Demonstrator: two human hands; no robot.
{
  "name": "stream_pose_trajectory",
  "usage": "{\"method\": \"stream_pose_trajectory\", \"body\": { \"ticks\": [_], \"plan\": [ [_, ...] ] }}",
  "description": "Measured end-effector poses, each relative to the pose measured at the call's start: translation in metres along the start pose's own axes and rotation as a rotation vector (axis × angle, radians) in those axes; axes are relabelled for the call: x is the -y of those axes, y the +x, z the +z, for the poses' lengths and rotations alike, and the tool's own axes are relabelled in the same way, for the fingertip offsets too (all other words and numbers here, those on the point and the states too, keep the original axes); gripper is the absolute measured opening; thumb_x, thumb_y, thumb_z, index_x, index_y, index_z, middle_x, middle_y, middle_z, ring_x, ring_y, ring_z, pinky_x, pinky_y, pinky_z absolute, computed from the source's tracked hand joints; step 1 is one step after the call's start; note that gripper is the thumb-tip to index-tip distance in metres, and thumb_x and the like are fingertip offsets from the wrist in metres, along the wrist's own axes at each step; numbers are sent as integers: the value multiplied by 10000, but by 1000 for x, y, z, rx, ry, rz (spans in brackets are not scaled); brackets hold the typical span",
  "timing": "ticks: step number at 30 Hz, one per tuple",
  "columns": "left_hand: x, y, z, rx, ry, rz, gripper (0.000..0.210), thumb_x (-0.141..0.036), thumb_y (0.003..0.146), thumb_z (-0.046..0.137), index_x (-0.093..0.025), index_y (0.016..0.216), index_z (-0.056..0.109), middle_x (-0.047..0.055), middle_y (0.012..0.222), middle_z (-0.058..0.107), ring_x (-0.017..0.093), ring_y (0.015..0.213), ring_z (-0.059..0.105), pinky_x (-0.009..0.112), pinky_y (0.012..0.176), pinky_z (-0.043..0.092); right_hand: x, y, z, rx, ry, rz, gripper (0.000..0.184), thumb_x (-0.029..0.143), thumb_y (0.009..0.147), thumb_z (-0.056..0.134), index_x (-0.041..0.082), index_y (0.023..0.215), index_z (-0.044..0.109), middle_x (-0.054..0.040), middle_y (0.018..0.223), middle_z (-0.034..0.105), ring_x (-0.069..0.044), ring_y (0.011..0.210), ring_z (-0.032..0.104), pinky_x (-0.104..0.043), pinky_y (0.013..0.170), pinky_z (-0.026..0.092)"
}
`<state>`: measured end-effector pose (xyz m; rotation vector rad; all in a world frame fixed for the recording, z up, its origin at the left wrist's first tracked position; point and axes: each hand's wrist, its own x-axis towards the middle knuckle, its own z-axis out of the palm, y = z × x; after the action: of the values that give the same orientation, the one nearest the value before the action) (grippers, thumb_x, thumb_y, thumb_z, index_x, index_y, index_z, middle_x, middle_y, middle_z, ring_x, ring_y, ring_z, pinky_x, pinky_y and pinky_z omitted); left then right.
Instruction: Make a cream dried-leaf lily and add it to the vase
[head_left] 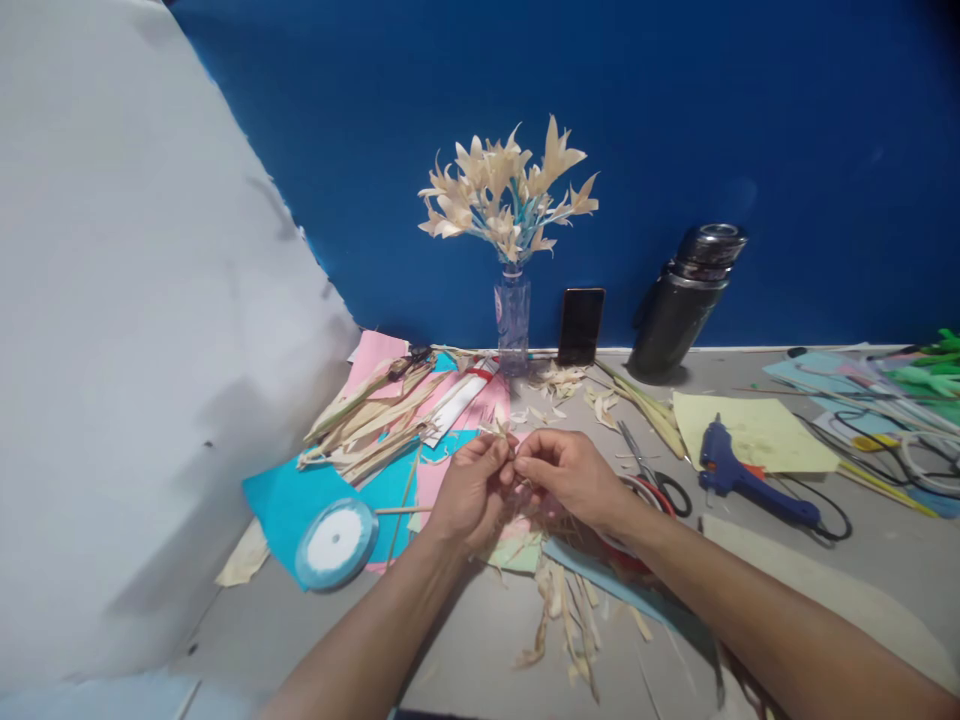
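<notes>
Above the middle of the table my left hand is closed in a pinch on a small pale piece of dried husk, whose tips poke up past the fingers. My right hand meets it from the right, thumb and forefinger pinched together close to the same piece; whether it grips the husk too is hard to make out. A thin wooden stick sticks out to the left of my left hand; its other end is hidden. Beside it rests a roll of light blue ribbon. Husk scraps lie below my hands.
Behind stands a clear bottle with husk flowers, a phone and a dark flask. To the right lie scissors and a blue glue gun on yellow paper. Husk strips cover coloured sheets at left.
</notes>
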<state>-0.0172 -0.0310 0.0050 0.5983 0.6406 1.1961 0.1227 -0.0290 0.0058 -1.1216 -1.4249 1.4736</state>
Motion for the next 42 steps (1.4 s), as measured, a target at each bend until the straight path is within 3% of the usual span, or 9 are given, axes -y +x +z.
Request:
{"method": "stream_pose_trajectory", "body": {
  "ticks": [7, 10, 13, 16, 21, 28, 31, 34, 42],
  "plan": [
    [-1, -1, -1, -39, 97, 59, 334, -341, 615, 898, -133, 672, 643, -35, 497, 497, 90, 480, 457, 218, 489, 440, -1, 1, -2, 5, -28, -16, 158, 333, 826, 644, 183, 779, 621, 15, 648, 623, -120, 515, 562, -190, 409, 375],
    [-4, -2, -4, -38, 314, 134, 244, -293, 720, 804, -140, 620, 643, -3, 565, 525, 112, 520, 489, 232, 498, 423, 2, 2, -8, -24, -177, -177, 149, 284, 853, 615, 185, 741, 610, 14, 671, 626, -129, 604, 573, -226, 565, 455],
    [-9, -4, -6, -3, 615, 314, 154, -157, 761, 697, -146, 609, 675, 36, 720, 577, 130, 627, 534, 228, 534, 415, 1, 4, -14, -49, -370, -371, 124, 212, 885, 563, 191, 785, 632, 1, 749, 650, -148, 721, 590, -248, 696, 462],
    [-13, -6, -7, 62, 815, 469, 202, -85, 781, 598, -159, 613, 683, 45, 802, 591, 146, 736, 564, 234, 622, 436, -7, 7, -20, -51, -483, -538, 120, 169, 902, 536, 202, 890, 651, -14, 822, 674, -163, 763, 599, -262, 724, 456],
    [-16, -8, -8, 160, 979, 584, 274, -42, 822, 489, -168, 686, 690, 50, 885, 630, 148, 820, 587, 243, 719, 450, -21, 13, -27, -74, -582, -710, 145, 131, 910, 524, 208, 906, 646, -30, 847, 670, -178, 776, 598, -278, 734, 454],
    [-13, -7, -8, 142, 988, 612, 281, -55, 801, 503, -182, 741, 746, 59, 892, 667, 159, 836, 617, 257, 728, 472, -24, 13, -28, -121, -631, -784, 189, 92, 892, 523, 213, 959, 651, -44, 877, 688, -195, 802, 619, -300, 743, 480],
    [-10, -6, -10, 41, 869, 557, 284, -106, 780, 598, -201, 983, 774, 43, 883, 690, 147, 764, 612, 249, 669, 478, -24, 12, -27, -129, -628, -842, 135, 136, 928, 545, 216, 961, 650, -53, 895, 704, -198, 830, 642, -306, 767, 495],
    [-8, -5, -10, -16, 753, 468, 441, -156, 774, 659, -201, 1210, 702, 15, 810, 675, 122, 667, 576, 232, 610, 465, -23, 12, -27, -114, -616, -874, 137, 134, 929, 560, 217, 992, 649, -57, 921, 717, -198, 853, 657, -307, 785, 501],
    [-7, -4, -8, 28, 887, 607, 224, -80, 744, 604, -196, 875, 744, 50, 937, 685, 154, 808, 613, 243, 677, 476, -18, 10, -23, -173, -682, -800, 144, 213, 973, 534, 209, 868, 632, -51, 807, 680, -188, 743, 612, -293, 711, 462]
  ]
}}
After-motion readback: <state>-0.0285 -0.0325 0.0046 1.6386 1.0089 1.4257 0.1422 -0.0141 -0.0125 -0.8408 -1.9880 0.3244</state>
